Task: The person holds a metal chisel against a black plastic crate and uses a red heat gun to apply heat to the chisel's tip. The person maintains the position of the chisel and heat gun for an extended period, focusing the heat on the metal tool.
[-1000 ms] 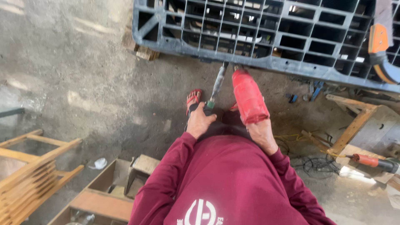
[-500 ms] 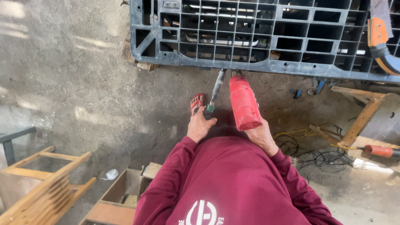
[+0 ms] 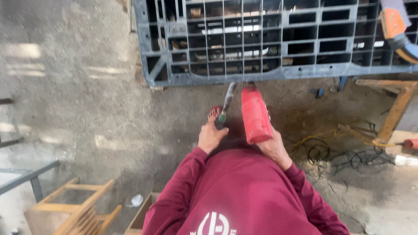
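Observation:
I look down past my maroon sleeves. My right hand grips a red power tool that points at the lower edge of a grey plastic grid pallet. My left hand holds a thin tool with a green collar and a grey shaft, also aimed at the pallet edge. A foot in a red sandal shows just beyond the left hand.
Concrete floor with dust. Wooden frames lie at the lower left beside a grey metal bar. Tangled black and yellow cables and a red tool lie at the right, near a wooden trestle. An orange object sits top right.
The view has tilted and shifted, so the pallet now sits lower and closer. Both hands keep their tools and have edged toward the pallet's lower edge.

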